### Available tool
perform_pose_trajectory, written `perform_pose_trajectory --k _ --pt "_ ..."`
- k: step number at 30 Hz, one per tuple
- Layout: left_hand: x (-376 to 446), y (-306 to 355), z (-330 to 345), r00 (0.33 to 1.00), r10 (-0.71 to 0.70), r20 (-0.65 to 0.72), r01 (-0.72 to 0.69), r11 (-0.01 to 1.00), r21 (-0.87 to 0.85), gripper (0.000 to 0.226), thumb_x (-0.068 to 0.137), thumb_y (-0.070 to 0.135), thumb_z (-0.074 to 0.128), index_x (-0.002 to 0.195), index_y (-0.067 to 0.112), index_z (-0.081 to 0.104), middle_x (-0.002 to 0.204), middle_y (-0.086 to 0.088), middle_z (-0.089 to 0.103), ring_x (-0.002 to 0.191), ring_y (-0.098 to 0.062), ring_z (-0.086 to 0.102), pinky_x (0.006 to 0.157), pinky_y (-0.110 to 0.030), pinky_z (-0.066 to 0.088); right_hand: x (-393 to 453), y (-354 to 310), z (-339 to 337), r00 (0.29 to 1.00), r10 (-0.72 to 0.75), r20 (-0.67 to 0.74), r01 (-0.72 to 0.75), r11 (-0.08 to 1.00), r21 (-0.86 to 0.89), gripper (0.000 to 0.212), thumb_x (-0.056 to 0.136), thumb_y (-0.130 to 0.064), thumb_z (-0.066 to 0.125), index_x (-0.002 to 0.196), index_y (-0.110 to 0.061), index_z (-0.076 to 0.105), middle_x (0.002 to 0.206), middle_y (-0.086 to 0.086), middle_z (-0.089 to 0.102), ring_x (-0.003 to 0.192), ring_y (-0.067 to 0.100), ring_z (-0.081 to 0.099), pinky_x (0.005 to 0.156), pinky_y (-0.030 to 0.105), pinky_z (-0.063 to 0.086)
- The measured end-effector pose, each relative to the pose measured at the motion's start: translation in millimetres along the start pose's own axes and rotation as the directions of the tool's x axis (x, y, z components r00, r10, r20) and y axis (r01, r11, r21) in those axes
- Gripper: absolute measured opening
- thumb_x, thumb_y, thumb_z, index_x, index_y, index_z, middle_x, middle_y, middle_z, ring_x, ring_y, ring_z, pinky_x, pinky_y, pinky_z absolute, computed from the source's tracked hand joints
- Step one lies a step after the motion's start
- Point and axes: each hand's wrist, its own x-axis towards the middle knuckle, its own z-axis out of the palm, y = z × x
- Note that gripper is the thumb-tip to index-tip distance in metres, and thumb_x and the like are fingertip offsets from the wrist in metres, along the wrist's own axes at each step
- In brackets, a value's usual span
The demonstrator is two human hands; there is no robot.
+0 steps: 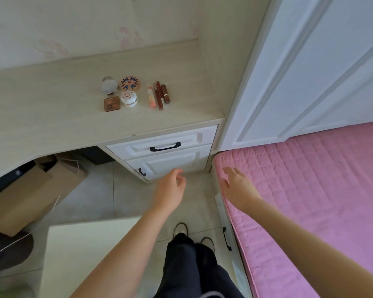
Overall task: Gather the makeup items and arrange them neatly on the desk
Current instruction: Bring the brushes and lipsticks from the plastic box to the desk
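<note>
Makeup items sit grouped on the pale wooden desk point(52, 104): a round silver compact point(108, 86), a patterned round compact point(130, 83), a white jar with a pink floral lid point(128, 98), a square brown palette point(112, 104), a pink tube point(151, 97) and two brown lipstick tubes point(159, 94) point(165, 94) lying side by side. My left hand point(170, 189) hangs over the floor below the drawers, fingers loosely curled, holding nothing. My right hand point(237, 187) hovers at the edge of the pink bed, fingers relaxed and empty.
White drawers with black handles point(165, 146) sit under the desk's right end. A pink quilted mattress point(310, 201) fills the right side, a white wardrobe door point(310, 72) behind it. Cardboard boxes point(24, 196) lie under the desk; a pale stool top point(84, 254) is at lower left.
</note>
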Motion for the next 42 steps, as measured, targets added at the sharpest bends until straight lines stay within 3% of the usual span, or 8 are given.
perform_pose_trajectory --k 6,13,20,24,27,32,37,42 --pt "-59.6 27.0 15.4 0.966 0.244 0.081 -0.256 0.933 0.254 0.033 0.096 0.023 0.048 0.128 0.017 0.055 0.112 0.004 0.065 0.102 -0.018 0.06 0.087 -0.031 0.045 -78.1 25.2 5.5 0.996 0.0 -0.095 -0.011 0.993 -0.115 0.037 0.098 -0.022 0.039 0.132 -0.008 0.045 0.13 0.009 0.052 0.122 0.028 0.043 0.099 0.037 0.041" --pt "-107.6 41.3 27.1 0.882 0.406 0.24 -0.464 0.838 0.288 0.034 0.098 0.026 0.046 0.13 0.017 0.053 0.121 0.006 0.061 0.112 -0.012 0.053 0.09 -0.023 0.04 -157.8 47.3 50.9 0.949 0.104 -0.297 -0.137 0.987 -0.09 0.034 0.095 -0.02 0.048 0.125 -0.005 0.053 0.123 0.01 0.058 0.117 0.033 0.051 0.098 0.042 0.044" --pt "-151.0 33.3 49.2 0.652 0.609 0.451 -0.752 0.595 0.285 0.042 0.098 0.023 0.047 0.138 0.013 0.047 0.134 0.001 0.055 0.127 -0.015 0.043 0.106 -0.026 0.034 -245.4 52.9 100.0 0.824 0.347 -0.448 -0.405 0.913 -0.038 0.045 0.078 -0.014 0.072 0.119 -0.002 0.059 0.117 0.012 0.064 0.115 0.038 0.058 0.092 0.047 0.052" --pt "-185.4 33.2 70.7 0.518 0.642 0.565 -0.85 0.458 0.259 0.049 0.099 0.026 0.043 0.147 0.015 0.036 0.15 0.001 0.039 0.142 -0.018 0.025 0.119 -0.033 0.018 -293.1 59.3 114.8 0.731 0.47 -0.494 -0.543 0.84 -0.005 0.051 0.074 -0.017 0.076 0.12 -0.004 0.06 0.12 0.011 0.063 0.119 0.039 0.056 0.094 0.049 0.05" --pt "-216.6 36.4 87.6 0.401 0.677 0.617 -0.915 0.329 0.234 0.051 0.099 0.028 0.044 0.147 0.015 0.035 0.151 0.0 0.038 0.144 -0.019 0.025 0.12 -0.035 0.017 -330.6 68.9 123.6 0.653 0.553 -0.518 -0.624 0.78 0.046 0.052 0.074 -0.019 0.076 0.121 -0.004 0.059 0.12 0.011 0.063 0.12 0.039 0.055 0.094 0.05 0.05" --pt "-273.6 39.0 120.0 0.249 0.691 0.678 -0.968 0.171 0.181 0.049 0.093 0.025 0.056 0.139 0.012 0.048 0.141 -0.004 0.052 0.136 -0.023 0.042 0.114 -0.038 0.031 -400.3 87.7 142.9 0.509 0.653 -0.561 -0.715 0.684 0.147 0.052 0.071 -0.02 0.078 0.118 -0.004 0.062 0.116 0.011 0.065 0.115 0.038 0.058 0.091 0.049 0.052" --pt "-364.4 40.8 169.4 0.035 0.712 0.701 -0.999 0.003 0.047 0.053 0.076 0.02 0.076 0.126 0.009 0.061 0.125 -0.006 0.064 0.121 -0.026 0.057 0.099 -0.042 0.046 -506.5 115.1 176.0 0.333 0.75 -0.571 -0.806 0.541 0.24 0.056 0.064 -0.021 0.081 0.115 -0.004 0.064 0.112 0.011 0.067 0.111 0.038 0.061 0.088 0.048 0.054" --pt "-467.4 30.5 220.7 -0.051 0.678 0.733 -0.998 -0.059 -0.015 0.05 0.079 0.02 0.073 0.127 0.009 0.06 0.127 -0.005 0.063 0.125 -0.026 0.054 0.101 -0.041 0.046 -612.3 147.6 216.9 0.224 0.792 -0.568 -0.843 0.449 0.295 0.053 0.072 -0.024 0.077 0.119 -0.003 0.063 0.117 0.012 0.066 0.116 0.036 0.059 0.092 0.048 0.052"
